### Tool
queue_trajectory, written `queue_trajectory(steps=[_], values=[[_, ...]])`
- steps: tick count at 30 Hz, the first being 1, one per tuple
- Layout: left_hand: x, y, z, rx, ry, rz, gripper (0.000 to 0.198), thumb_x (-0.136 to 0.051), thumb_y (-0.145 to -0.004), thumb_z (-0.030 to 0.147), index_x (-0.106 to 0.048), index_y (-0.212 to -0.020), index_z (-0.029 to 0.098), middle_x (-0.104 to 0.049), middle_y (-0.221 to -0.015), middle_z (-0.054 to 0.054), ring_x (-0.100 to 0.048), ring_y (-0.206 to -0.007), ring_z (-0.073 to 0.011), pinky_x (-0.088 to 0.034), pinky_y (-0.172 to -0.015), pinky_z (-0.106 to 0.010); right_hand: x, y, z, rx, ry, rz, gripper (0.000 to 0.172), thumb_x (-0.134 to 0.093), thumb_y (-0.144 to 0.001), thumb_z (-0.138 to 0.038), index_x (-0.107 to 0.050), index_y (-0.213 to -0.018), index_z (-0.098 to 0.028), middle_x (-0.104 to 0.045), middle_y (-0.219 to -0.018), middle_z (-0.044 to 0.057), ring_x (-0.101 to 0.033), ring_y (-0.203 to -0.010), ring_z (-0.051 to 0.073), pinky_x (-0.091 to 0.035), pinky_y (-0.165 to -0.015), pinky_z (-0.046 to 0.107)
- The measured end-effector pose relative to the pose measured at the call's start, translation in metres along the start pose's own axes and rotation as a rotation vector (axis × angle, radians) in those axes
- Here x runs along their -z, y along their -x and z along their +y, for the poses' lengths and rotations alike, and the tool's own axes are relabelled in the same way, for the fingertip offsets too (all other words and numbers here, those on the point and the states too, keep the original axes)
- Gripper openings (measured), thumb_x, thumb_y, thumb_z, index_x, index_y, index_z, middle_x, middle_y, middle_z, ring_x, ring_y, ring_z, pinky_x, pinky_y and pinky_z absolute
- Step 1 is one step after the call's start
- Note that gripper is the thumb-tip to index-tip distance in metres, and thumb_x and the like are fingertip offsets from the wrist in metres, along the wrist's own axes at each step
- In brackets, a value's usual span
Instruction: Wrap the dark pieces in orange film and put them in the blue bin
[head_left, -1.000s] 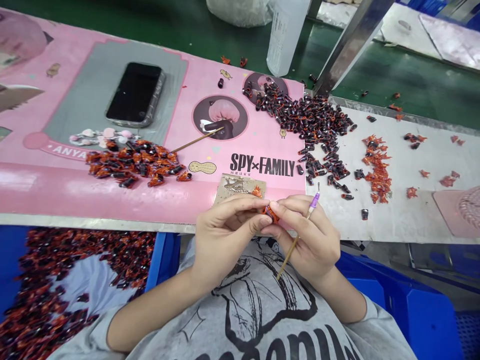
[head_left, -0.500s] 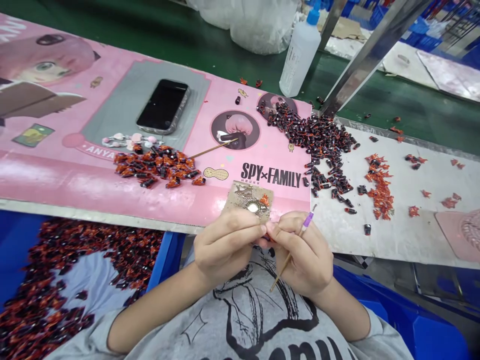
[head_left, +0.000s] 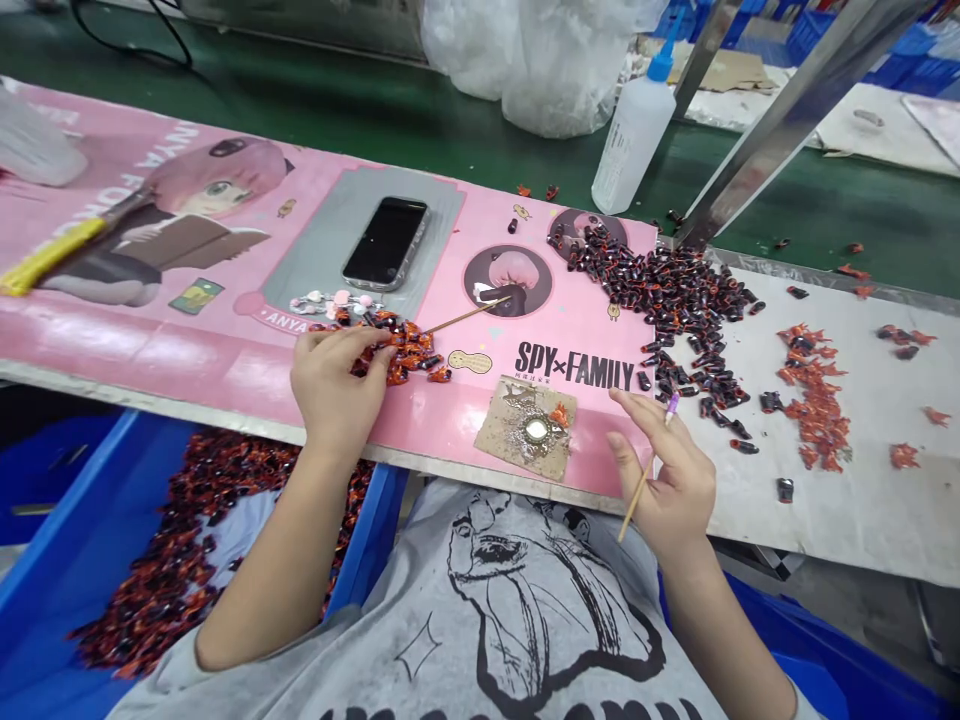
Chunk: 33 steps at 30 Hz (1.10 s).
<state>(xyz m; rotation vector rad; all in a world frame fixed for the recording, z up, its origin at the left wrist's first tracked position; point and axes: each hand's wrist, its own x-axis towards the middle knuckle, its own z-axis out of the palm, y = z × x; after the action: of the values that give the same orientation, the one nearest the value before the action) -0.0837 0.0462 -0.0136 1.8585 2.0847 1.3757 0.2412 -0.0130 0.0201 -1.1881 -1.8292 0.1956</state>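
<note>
My left hand (head_left: 337, 385) is over the pile of small orange-and-black pieces (head_left: 414, 350), thumb and forefinger drawn close together. Whatever lies between those fingertips is hidden. In my right hand (head_left: 671, 475) a thin wooden stick (head_left: 636, 505) with purple tape near its upper end is tucked against the fingers, while thumb and forefinger spread apart. A square of brown card (head_left: 499, 440) lies between the hands at the table edge. On it are a wet, shiny puddle (head_left: 536, 430) and one orange piece (head_left: 559, 413).
Loose black pieces (head_left: 675, 290) are heaped to the right, beside clear orange pieces (head_left: 814, 400). A phone (head_left: 386, 242), a bead bracelet (head_left: 341, 301) and another stick (head_left: 465, 317) lie on the pink mat. Behind stand a bottle (head_left: 634, 140) and a metal post (head_left: 780, 130). A blue bin (head_left: 379, 525) holds many pieces.
My hands were together above the card. The left has moved left to the orange-and-black pile; the right has moved right with its stick. The view has shifted left, showing a yellow-handled tool.
</note>
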Motion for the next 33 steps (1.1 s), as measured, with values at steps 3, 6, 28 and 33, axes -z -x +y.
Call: queue_trajectory(steps=[3, 6, 28, 33], values=[[-0.001, 0.002, -0.001, -0.037, -0.008, -0.011, 0.013, -0.071, -0.086, 0.03, -0.078, -0.097, 0.028, -0.078, -0.102, -0.008, -0.062, -0.1, -0.0328, -0.042, -0.094, -0.051, 0.006, 0.005, 0.003, -0.055, -0.025, 0.062, 0.038, -0.065, -0.094, -0.02, -0.065, -0.131, -0.025, -0.076, -0.113, 0.008, -0.072, -0.103, 0.024, -0.061, -0.091, 0.044], [-0.013, 0.001, 0.017, -0.111, 0.009, -0.014, 0.019, -0.069, -0.087, 0.029, -0.077, -0.104, 0.029, -0.075, -0.108, -0.01, -0.06, -0.104, -0.0342, -0.04, -0.097, -0.053, 0.012, 0.014, 0.006, -0.153, -0.086, 0.172, 0.034, -0.056, -0.1, -0.032, -0.064, -0.132, -0.024, -0.076, -0.102, 0.008, -0.073, -0.095, 0.024, -0.059, -0.089, 0.045], [-0.184, -0.079, 0.169, -0.534, -0.144, -0.783, 0.039, -0.032, -0.098, 0.002, -0.07, -0.109, 0.006, -0.066, -0.123, -0.019, -0.061, -0.115, -0.0257, -0.044, -0.096, -0.033, 0.035, 0.042, -0.003, -0.525, -0.273, 0.49, 0.01, -0.078, -0.085, -0.026, -0.074, -0.089, -0.017, -0.065, -0.079, 0.001, -0.058, -0.064, 0.013, -0.045, -0.06, 0.028], [-0.179, -0.078, 0.162, -0.517, -0.152, -0.735, 0.037, -0.036, -0.095, -0.002, -0.069, -0.111, 0.005, -0.068, -0.118, -0.021, -0.06, -0.117, -0.0293, -0.045, -0.091, -0.036, 0.023, 0.027, -0.009, -0.49, -0.387, 0.416, 0.01, -0.079, -0.086, -0.027, -0.077, -0.089, -0.018, -0.066, -0.076, 0.001, -0.06, -0.064, 0.011, -0.046, -0.059, 0.025]])
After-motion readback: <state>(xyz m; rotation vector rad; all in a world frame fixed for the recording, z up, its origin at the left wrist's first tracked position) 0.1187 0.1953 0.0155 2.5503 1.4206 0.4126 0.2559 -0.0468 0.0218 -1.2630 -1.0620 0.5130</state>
